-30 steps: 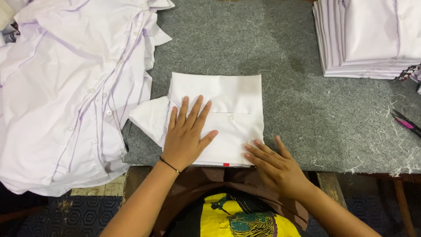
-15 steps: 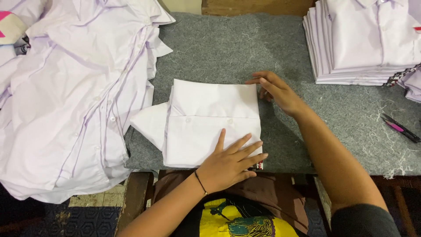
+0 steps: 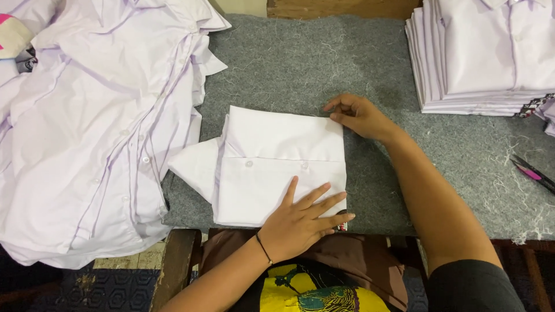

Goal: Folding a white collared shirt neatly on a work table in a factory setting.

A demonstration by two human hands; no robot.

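A folded white shirt lies in the middle of the grey felt counter, with its collar end poking out to the left and a row of buttons running across its middle. The left hand rests flat on the near right part of the shirt, fingers spread and pressing down; its grip is open, holding nothing. The right hand is at the far right corner of the shirt, its fingers curled and pinching the edge of the cloth there.

To do this fold well, the flat palm should hold the near layers down so nothing slides while the other hand squares the far corner. The pinching fingers would best pull the edge just taut enough to line it up with the layer beneath (a hard tug would likely skew the whole packet or wrinkle the button line). The right edge looks fairly straight already, so small corrections seem enough.

A heap of unfolded shirts lies to the left, a neat stack of folded shirts at the far right, and a pink-handled tool near the right edge.
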